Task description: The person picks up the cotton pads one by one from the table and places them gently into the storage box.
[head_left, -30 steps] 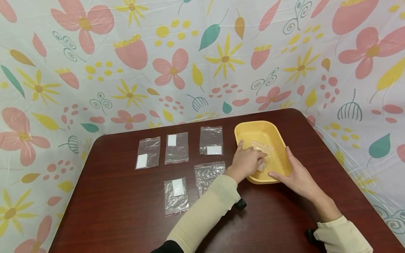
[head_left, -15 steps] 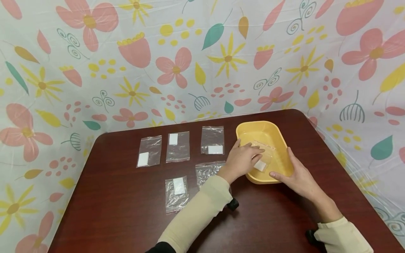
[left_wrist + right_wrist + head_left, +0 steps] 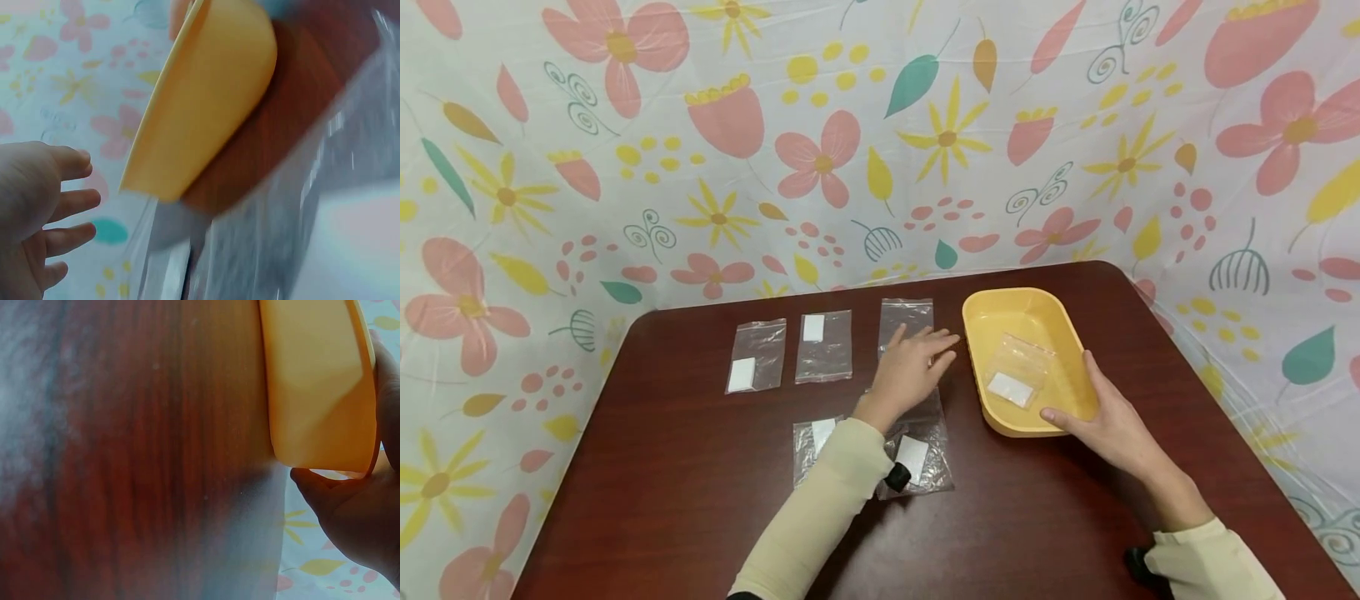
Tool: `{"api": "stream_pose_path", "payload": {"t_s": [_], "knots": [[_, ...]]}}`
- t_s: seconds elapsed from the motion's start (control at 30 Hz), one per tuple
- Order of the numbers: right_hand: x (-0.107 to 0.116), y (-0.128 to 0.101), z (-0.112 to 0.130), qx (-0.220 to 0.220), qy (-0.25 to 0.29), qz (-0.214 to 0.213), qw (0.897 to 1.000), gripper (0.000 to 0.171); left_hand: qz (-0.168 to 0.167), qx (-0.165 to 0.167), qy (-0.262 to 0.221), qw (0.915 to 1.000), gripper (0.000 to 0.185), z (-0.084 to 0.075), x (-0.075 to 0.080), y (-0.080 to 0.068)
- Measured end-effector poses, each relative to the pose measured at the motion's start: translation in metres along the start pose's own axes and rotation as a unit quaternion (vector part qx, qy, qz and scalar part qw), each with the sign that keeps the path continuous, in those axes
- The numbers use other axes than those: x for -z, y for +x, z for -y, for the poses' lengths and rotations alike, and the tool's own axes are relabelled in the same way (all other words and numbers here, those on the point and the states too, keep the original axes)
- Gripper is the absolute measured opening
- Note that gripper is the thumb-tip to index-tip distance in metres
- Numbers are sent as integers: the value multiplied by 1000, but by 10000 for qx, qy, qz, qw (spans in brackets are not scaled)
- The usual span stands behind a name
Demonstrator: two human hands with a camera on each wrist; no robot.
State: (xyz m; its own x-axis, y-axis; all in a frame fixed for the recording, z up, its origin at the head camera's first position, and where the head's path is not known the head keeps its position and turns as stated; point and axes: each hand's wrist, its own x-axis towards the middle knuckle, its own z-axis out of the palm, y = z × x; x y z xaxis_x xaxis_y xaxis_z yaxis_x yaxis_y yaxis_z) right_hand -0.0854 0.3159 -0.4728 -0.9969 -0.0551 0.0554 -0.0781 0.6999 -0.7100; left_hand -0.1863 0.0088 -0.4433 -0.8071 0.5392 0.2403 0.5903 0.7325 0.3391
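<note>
My left hand (image 3: pixel 921 357) is stretched flat, fingers spread, over a clear plastic bag (image 3: pixel 907 315) at the back of the table, just left of the yellow tray (image 3: pixel 1037 312). It holds nothing. In the left wrist view the left hand (image 3: pixel 44 206) has straight fingers beside the tray (image 3: pixel 206 106). My right hand (image 3: pixel 1090 408) grips the tray's near right corner, thumb on the front rim. The right wrist view shows the right hand (image 3: pixel 353 519) wrapped on the tray (image 3: pixel 319 387). One clear bag (image 3: pixel 1018 371) holding a white square lies inside the tray.
Other clear bags with white squares lie on the dark wooden table (image 3: pixel 700 500): two at the back left (image 3: pixel 756 356) (image 3: pixel 824 346), two nearer (image 3: pixel 917 454) (image 3: pixel 808 437), partly under my left sleeve. A floral cloth (image 3: pixel 850 150) walls the table at the back and on the right.
My left hand let go of the bag in the tray and moved left, out of the tray, over the bag at the back. The right hand stayed on the tray.
</note>
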Motion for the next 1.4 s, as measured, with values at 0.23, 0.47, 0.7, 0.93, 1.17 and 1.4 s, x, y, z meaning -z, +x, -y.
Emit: {"api": "stream_pose_path", "payload": {"t_s": [0.23, 0.47, 0.7, 0.93, 1.17, 1.4], "knots": [[1, -2, -1, -48, -35, 26, 10000, 117, -229, 559, -304, 9977, 38, 45, 13, -21], [1, -3, -3, -83, -27, 66, 9999, 116, -478, 1059, -395, 9924, 38, 96, 26, -43], [-1, -4, -3, -95, 12, 42, 9999, 116, -678, 1554, -321, 9850, 35, 147, 38, -71], [0, -3, -3, -65, 8, 1, 10000, 116, -820, 2162, -430, 9720, 39, 184, 50, -99], [0, 0, 0, -22, 11, 25, 10000, 116, -798, 2539, -514, 9626, 40, 207, 57, -118], [-1, 1, 0, -51, 46, 63, 10000, 115, -593, 2696, -565, 9595, 43, 218, 58, -123]]}}
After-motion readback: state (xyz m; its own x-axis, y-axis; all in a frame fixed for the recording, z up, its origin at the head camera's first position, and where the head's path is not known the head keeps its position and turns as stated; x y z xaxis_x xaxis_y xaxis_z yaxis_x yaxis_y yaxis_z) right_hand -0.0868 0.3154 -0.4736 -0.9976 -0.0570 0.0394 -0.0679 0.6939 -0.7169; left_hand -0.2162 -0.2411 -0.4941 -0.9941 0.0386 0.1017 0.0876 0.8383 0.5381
